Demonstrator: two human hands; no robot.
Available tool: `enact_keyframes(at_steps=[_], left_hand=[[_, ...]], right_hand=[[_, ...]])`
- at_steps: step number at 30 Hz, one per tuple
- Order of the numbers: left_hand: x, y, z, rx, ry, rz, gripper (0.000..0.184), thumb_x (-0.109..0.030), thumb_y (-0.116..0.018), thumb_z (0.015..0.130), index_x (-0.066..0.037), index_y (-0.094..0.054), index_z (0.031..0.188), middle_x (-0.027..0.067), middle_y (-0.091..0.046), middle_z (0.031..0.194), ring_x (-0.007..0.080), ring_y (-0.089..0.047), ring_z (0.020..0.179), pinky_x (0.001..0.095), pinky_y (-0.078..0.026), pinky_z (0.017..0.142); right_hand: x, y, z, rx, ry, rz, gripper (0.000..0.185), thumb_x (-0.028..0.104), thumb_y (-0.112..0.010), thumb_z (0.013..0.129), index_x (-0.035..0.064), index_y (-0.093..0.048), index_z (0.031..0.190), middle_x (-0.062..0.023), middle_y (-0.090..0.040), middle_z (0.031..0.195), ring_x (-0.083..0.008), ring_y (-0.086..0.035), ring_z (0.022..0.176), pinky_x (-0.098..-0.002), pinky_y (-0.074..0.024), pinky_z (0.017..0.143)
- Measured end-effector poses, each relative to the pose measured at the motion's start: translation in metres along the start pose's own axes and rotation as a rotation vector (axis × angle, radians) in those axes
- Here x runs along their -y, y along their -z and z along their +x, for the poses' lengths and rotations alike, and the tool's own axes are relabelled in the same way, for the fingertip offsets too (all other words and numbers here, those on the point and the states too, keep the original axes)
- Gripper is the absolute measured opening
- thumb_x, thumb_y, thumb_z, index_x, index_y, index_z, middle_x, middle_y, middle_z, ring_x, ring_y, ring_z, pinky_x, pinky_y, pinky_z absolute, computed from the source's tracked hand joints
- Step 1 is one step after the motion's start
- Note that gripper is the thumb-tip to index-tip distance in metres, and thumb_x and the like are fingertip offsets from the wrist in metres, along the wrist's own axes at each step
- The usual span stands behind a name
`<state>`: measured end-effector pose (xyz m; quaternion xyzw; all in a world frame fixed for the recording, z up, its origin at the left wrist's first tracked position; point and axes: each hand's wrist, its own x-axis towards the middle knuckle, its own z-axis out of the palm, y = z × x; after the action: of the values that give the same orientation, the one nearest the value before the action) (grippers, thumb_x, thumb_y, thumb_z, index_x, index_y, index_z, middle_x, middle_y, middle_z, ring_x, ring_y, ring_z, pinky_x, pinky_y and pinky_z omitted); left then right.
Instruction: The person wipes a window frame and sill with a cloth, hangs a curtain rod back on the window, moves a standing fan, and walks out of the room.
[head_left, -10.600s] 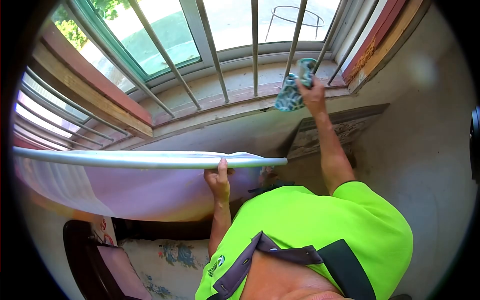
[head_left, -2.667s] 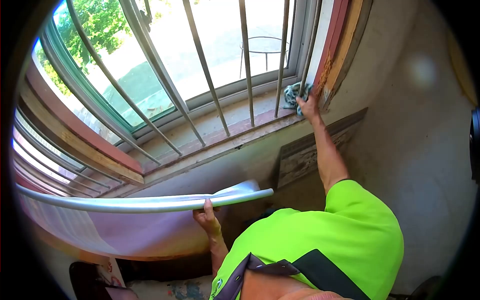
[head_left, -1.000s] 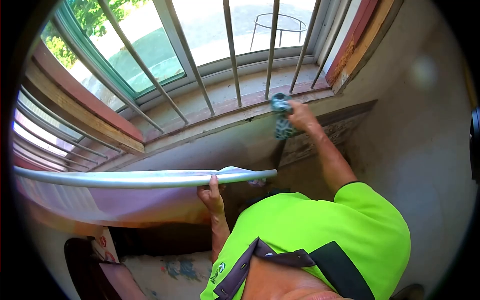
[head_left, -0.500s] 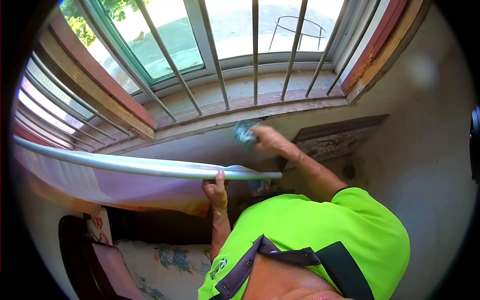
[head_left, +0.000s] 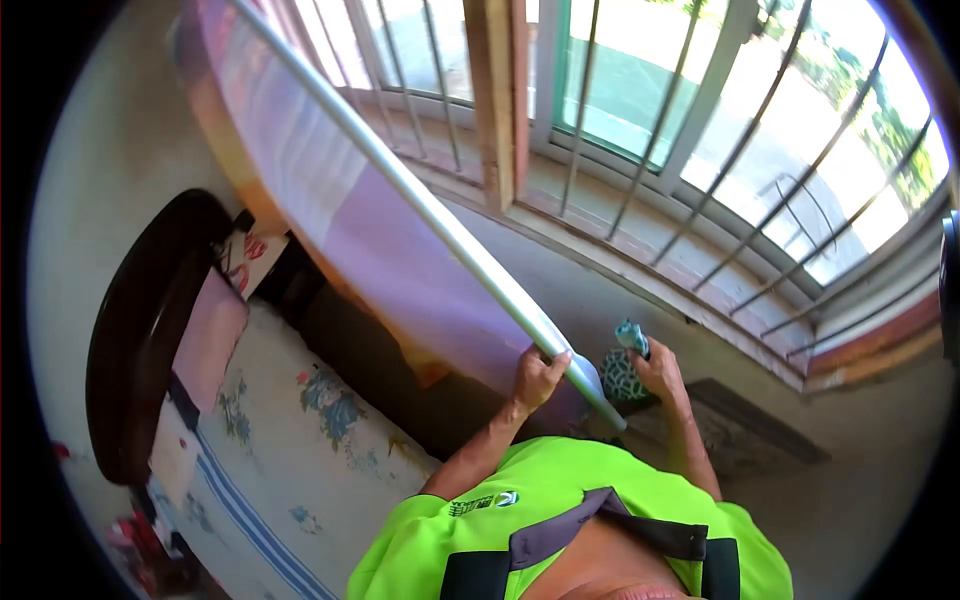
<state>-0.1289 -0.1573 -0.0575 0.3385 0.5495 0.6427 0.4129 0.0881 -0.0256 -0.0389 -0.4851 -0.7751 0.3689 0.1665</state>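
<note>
A long pale rod (head_left: 440, 222) runs slantwise from the top left down to the middle, with a thin purple and orange curtain (head_left: 390, 250) hanging along it. Near the rod's lower end, my left hand (head_left: 541, 380) is closed round it, thumb on top. My right hand (head_left: 657, 370) grips a teal and white patterned cloth (head_left: 625, 375), which hangs down just right of the rod's end, below the window ledge (head_left: 640, 270) and apart from it.
Barred windows (head_left: 640, 110) with a wooden post (head_left: 492, 110) span the top and right. At the lower left is a bed (head_left: 290, 450) with floral bedding and a dark headboard (head_left: 130, 340). A framed panel (head_left: 750, 430) leans low by the wall.
The view has swung left, showing more of the bed. The rod now slants steeply, still in my left hand. My right hand and the cloth have come away from the window ledge, nearer the rod's end.
</note>
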Motion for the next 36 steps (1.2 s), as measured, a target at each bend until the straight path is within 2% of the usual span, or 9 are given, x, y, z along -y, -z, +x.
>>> enact_keyframes(at_steps=[4,11,13,19,22,25,28,31,36], left_hand=[[0.016,0.007,0.007,-0.03,-0.023,0.079,0.021,-0.022,-0.068,0.088,-0.002,-0.062,0.092,0.0037,-0.061,0.072,0.0105,-0.057,0.057,0.0257,-0.047,0.051],[0.068,0.069,0.032,-0.234,0.154,0.191,0.032,-0.028,-0.072,0.084,0.001,-0.063,0.094,0.008,-0.066,0.073,0.0165,-0.062,0.055,0.0312,-0.051,0.051],[0.076,0.097,0.039,-0.273,0.22,0.203,0.026,-0.02,-0.072,0.085,0.001,-0.061,0.096,0.0086,-0.065,0.072,0.0163,-0.059,0.044,0.0301,-0.048,0.04],[0.083,0.168,0.054,-0.422,0.37,0.147,0.031,-0.016,-0.071,0.081,0.003,-0.06,0.102,0.0121,-0.066,0.075,0.0198,-0.061,0.045,0.0325,-0.049,0.039],[0.066,0.194,0.071,-0.495,0.394,0.104,0.03,-0.014,-0.069,0.08,0.004,-0.06,0.102,0.0136,-0.067,0.079,0.0207,-0.063,0.046,0.0327,-0.05,0.038],[0.055,0.217,0.085,-0.512,0.424,0.145,0.03,-0.015,-0.067,0.08,0.004,-0.06,0.103,0.0139,-0.067,0.082,0.0212,-0.064,0.048,0.0317,-0.05,0.039],[0.05,0.236,0.1,-0.558,0.408,0.165,0.031,-0.017,-0.066,0.081,0.005,-0.06,0.102,0.0139,-0.066,0.08,0.0214,-0.065,0.049,0.0321,-0.051,0.039],[0.034,0.242,0.109,-0.636,0.442,0.241,0.029,-0.019,-0.066,0.082,0.001,-0.062,0.102,0.0139,-0.066,0.079,0.023,-0.065,0.049,0.0343,-0.051,0.038],[0.019,0.258,0.139,-0.652,0.388,0.283,0.029,-0.017,-0.067,0.08,0.002,-0.064,0.1,0.014,-0.067,0.073,0.0242,-0.064,0.047,0.0345,-0.051,0.038]], right_hand=[[0.006,-0.011,-0.007,0.039,0.104,-0.012,0.025,0.018,-0.067,0.084,-0.0002,-0.065,0.1,-0.0256,-0.066,0.087,-0.0399,-0.067,0.085,-0.0439,-0.0508,0.074],[0.014,-0.027,-0.005,0.103,0.121,-0.054,0.023,0.019,-0.066,0.084,-0.0001,-0.064,0.097,-0.0254,-0.066,0.086,-0.0402,-0.067,0.084,-0.0445,-0.0502,0.072],[0.023,-0.031,-0.001,0.115,0.108,-0.077,0.023,0.019,-0.066,0.084,-0.0001,-0.063,0.097,-0.0253,-0.066,0.085,-0.0402,-0.066,0.084,-0.0448,-0.0499,0.072],[0.043,-0.051,0.007,0.053,0.114,-0.029,0.024,0.018,-0.066,0.084,-0.0001,-0.062,0.1,-0.0277,-0.064,0.09,-0.0451,-0.063,0.088,-0.0472,-0.0493,0.075],[0.052,-0.059,0.01,0.032,0.175,-0.067,0.023,0.017,-0.064,0.085,0.0001,-0.063,0.1,-0.0226,-0.065,0.081,-0.0338,-0.066,0.075,-0.0411,-0.0501,0.068],[0.062,-0.06,0.011,0.132,0.021,-0.01,0.025,0.018,-0.066,0.084,-0.0005,-0.063,0.1,-0.0273,-0.065,0.088,-0.0451,-0.063,0.084,-0.047,-0.0493,0.073],[0.045,-0.072,0.023,0.091,0.118,0.004,0.025,0.019,-0.066,0.084,-0.0018,-0.063,0.097,-0.0257,-0.064,0.079,-0.0386,-0.065,0.072,-0.0451,-0.0491,0.066],[-0.001,-0.086,0.054,0.214,0.038,-0.047,0.023,0.018,-0.061,0.085,-0.0023,-0.065,0.096,-0.0174,-0.065,0.073,-0.0162,-0.059,0.071,-0.0402,-0.0499,0.064],[0.037,-0.094,0.087,0.182,0.058,0.197,0.024,0.018,-0.06,0.088,-0.0012,-0.064,0.102,-0.0158,-0.067,0.082,-0.0206,-0.063,0.077,-0.0385,-0.0515,0.071]])
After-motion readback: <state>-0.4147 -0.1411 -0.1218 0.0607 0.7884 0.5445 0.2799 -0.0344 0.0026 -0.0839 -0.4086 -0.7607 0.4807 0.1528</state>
